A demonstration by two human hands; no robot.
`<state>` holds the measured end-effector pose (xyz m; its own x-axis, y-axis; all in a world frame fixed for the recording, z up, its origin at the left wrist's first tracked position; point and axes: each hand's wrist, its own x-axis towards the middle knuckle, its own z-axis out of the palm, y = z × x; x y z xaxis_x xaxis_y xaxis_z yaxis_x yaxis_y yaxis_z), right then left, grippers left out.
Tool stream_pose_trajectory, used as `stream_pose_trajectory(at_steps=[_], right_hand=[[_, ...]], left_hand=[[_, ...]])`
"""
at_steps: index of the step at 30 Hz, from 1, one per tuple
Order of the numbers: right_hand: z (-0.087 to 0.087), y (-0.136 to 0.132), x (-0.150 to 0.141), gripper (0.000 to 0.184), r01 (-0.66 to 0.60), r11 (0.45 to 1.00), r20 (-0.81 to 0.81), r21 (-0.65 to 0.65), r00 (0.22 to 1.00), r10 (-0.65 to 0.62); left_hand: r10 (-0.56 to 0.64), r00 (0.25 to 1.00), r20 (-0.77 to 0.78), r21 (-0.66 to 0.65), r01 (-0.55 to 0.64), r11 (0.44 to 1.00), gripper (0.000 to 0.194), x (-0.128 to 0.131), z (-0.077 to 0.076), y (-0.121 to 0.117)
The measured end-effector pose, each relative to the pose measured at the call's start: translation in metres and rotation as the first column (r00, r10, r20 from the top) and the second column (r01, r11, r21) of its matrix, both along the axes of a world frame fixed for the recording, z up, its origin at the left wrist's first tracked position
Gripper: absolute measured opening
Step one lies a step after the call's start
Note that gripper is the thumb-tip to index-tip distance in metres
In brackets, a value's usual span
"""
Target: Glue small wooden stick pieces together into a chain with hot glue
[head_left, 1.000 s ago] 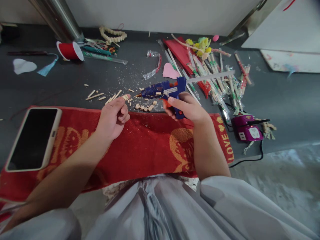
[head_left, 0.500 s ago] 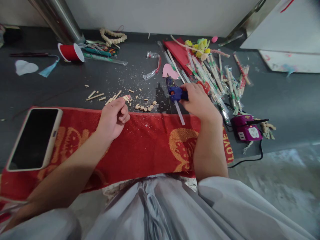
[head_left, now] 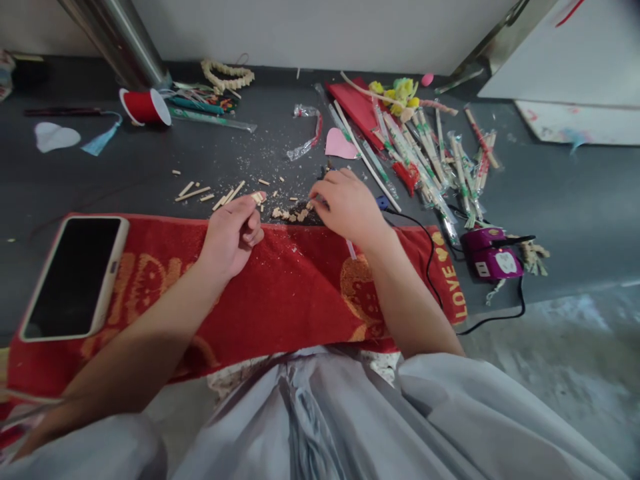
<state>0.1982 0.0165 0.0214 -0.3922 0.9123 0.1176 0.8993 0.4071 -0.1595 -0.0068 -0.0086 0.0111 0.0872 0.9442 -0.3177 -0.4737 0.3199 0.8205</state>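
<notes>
My left hand (head_left: 234, 233) is closed above the edge of the red towel, pinching a small pale wooden piece (head_left: 258, 198) between thumb and index finger. My right hand (head_left: 346, 203) is bent over the table, its thumb and fingertips closed around the right end of a row of small joined wooden pieces (head_left: 285, 215). Under that hand lies a blue hot glue gun (head_left: 383, 202), mostly hidden; its clear glue stick (head_left: 351, 250) pokes out over the towel. Short cut wooden sticks (head_left: 229, 195) lie beside my left hand.
A phone (head_left: 75, 277) rests on the red towel (head_left: 300, 287) at left. Behind are a red thread spool (head_left: 145, 107), a pink paper heart (head_left: 341, 143) and wrapped chopsticks (head_left: 425, 157). A purple box (head_left: 493, 253) with a black cord stands at right.
My right hand has let go of the glue gun, which now lies on the table, and has moved left to the small wooden pieces. My left hand stays nearly still.
</notes>
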Motion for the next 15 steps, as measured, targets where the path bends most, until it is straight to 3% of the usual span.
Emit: stream_pose_trajectory(at_steps=[5, 15], right_hand=[[-0.002, 0.016, -0.026, 0.026, -0.061, 0.998, 0.096, -0.034, 0.993, 0.064], [-0.002, 0.033, -0.037, 0.024, -0.118, 0.987, 0.18, -0.106, 0.974, 0.136]], left_hand=[[-0.003, 1.0, -0.004, 0.007, 0.003, 1.0, 0.006, 0.0, -0.001, -0.002], [-0.005, 1.0, 0.026, 0.024, 0.004, 1.0, 0.007, -0.001, -0.005, -0.001]])
